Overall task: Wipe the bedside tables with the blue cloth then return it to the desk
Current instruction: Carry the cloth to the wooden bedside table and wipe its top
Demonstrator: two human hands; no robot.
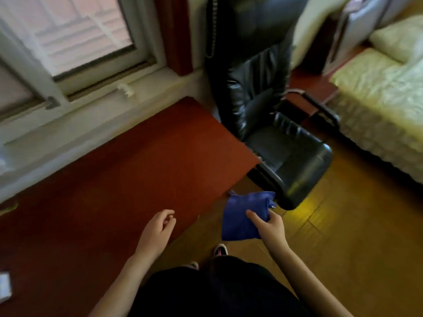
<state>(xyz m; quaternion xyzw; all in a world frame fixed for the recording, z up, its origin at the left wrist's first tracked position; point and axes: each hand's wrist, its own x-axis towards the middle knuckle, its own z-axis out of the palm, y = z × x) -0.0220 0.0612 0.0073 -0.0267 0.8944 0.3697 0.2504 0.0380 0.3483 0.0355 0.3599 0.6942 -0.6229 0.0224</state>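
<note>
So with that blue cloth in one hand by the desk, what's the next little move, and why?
Probably carry the blue cloth leftward over the desk and set it down. The right hand holds it above the floor just past the desk's edge, and the left hand is empty. Whether wiping is done cannot be told.

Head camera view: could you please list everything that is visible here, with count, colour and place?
desk: one, red-brown, left, under the window
window: one, white frame, top left
office chair: one, black, centre, beside the desk
bed: one, pale yellow cover, right
floor: wooden, yellow-brown, lower right
blue cloth: one, held over the floor by the desk edge
white object: one, on the desk at far left, unclear
shoes: two, bottom centre
left hand: empty, over the desk
right hand: holds the cloth
</note>
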